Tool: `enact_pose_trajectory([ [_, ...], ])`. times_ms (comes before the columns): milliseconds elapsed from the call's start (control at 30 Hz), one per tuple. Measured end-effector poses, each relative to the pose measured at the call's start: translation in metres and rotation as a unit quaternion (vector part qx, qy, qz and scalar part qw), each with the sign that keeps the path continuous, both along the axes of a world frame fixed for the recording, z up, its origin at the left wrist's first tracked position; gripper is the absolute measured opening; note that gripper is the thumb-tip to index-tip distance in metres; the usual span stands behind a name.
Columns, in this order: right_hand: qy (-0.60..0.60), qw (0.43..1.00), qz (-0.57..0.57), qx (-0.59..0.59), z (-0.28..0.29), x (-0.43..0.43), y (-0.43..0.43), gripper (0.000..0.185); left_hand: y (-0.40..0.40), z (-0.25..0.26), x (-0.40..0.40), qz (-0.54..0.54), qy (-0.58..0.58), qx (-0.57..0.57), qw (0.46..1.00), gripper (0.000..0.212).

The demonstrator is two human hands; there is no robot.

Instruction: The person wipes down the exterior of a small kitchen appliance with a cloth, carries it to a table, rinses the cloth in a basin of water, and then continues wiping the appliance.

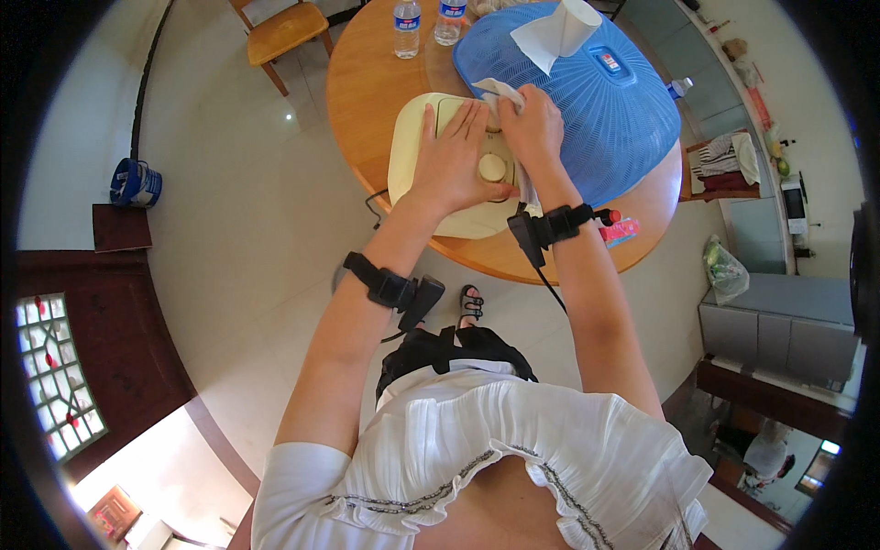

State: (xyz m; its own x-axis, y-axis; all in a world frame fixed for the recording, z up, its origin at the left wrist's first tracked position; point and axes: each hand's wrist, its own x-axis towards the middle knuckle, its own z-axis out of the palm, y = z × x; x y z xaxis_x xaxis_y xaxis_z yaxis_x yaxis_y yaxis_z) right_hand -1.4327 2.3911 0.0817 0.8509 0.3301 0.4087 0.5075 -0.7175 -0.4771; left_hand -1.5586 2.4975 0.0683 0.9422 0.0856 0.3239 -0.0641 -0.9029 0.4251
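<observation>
A cream-coloured electric appliance (pixel 407 148) with rounded corners lies on the wooden round table (pixel 364 89). It has a control panel with a round knob (pixel 492 167). My left hand (pixel 450 158) rests flat on its top, fingers spread and thumb just below the knob. In my right hand (pixel 536 127) is a crumpled white paper towel (pixel 505 91), held against the panel's right side near its upper end. Part of the towel hangs below that hand. My fingers and the towel hide part of the panel.
Close on the right is a blue mesh food cover (pixel 619 137) with a paper roll (pixel 576 27) on it. Two water bottles, one left (pixel 406 31) and one right (pixel 450 20), stand farther back. A black cord (pixel 371 206) hangs at the left table edge. A pink packet (pixel 619 232) lies near right.
</observation>
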Motion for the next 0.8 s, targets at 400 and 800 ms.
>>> enact_pose_trajectory([
  [400, 0.031, 0.984, 0.175, 0.018, 0.014, -0.018, -0.019, 0.038, -0.001, 0.003, 0.0, 0.021, 0.013, 0.028, 0.999, 0.133],
  [800, 0.112, 0.987, 0.086, -0.078, 0.014, -0.002, 0.005, 0.04, -0.003, -0.005, 0.0, 0.028, -0.008, 0.019, 0.999, 0.137],
])
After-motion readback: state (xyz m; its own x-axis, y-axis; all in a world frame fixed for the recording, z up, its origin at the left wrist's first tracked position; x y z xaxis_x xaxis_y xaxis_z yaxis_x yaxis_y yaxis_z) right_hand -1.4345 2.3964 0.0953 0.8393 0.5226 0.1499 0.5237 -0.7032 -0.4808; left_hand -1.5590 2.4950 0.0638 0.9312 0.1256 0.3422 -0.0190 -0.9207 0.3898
